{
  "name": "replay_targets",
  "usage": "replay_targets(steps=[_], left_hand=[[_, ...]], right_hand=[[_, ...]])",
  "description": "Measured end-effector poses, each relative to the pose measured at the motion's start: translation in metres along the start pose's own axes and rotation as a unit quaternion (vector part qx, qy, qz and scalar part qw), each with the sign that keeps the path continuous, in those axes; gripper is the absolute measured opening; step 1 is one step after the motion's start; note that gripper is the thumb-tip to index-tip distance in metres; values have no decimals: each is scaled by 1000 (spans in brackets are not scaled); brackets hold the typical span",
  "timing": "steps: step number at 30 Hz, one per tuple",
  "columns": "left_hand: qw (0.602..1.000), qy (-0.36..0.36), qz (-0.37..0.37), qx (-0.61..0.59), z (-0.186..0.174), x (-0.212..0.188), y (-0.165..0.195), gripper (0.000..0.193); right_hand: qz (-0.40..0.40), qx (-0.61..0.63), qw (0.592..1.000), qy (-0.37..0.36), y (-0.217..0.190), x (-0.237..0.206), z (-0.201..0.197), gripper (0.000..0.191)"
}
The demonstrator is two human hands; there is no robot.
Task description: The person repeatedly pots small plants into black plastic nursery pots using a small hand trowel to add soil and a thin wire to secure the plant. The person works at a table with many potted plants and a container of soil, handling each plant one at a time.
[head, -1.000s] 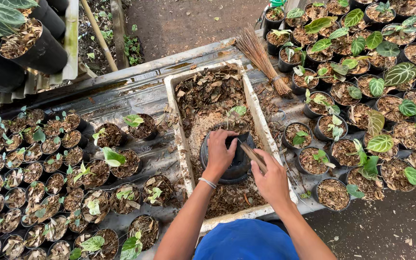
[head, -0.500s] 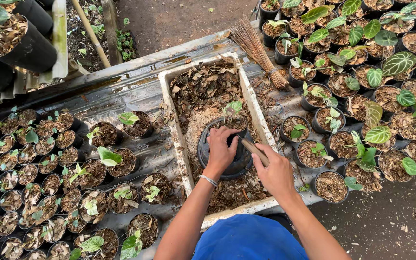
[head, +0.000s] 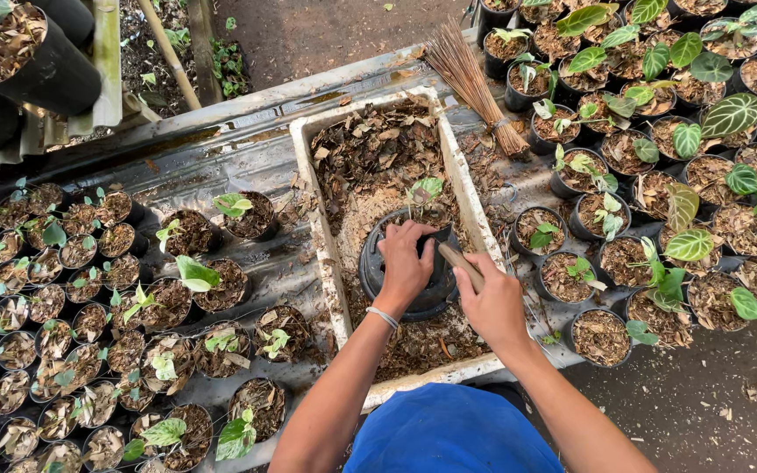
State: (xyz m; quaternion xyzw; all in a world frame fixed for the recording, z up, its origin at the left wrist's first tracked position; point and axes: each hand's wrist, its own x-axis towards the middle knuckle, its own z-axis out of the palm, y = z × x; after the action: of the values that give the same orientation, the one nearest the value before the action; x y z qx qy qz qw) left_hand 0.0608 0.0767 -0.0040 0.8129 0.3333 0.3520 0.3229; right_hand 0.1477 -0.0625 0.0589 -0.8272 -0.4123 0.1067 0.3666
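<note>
Nearest me the left hand (head: 405,267) lies curled over the black pot (head: 409,271), fingers pressed down inside it, while the right hand (head: 494,302) just beside it is closed around a short wooden stick (head: 461,265) that angles over the pot's rim. The pot sits in the middle of a white tray (head: 319,228) of dry leaf mulch, a small green seedling (head: 427,189) just past it. Farther off, a twig broom (head: 470,79) lies beyond the tray's far right corner, among rows of potted plants.
</note>
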Motion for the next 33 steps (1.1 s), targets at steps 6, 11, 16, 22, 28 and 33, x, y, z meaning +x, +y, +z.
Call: replay_targets(steps=[6,11,16,22,28,33], left_hand=[[1000,-7,-10,1,1,2,1,16],[1000,10,-5,-2,3,1,2,15],[1000,14,-3,2,3,0,1,16],[1000,12,8,8,2,0,4,17],[1000,20,6,16,5,-3,7,17],[1000,9,-4,20,3,-4,8,15]], right_hand=[[-180,-115,977,-10,13,-2,-5,33],[15,37,999,-10,14,1,6,29],[52,109,993,-20,14,-3,12,25],[-197,-128,972,-20,28,-1,-7,35],[5,102,994,-47,49,1,8,29],[105,246,959,-94,58,1,21,25]])
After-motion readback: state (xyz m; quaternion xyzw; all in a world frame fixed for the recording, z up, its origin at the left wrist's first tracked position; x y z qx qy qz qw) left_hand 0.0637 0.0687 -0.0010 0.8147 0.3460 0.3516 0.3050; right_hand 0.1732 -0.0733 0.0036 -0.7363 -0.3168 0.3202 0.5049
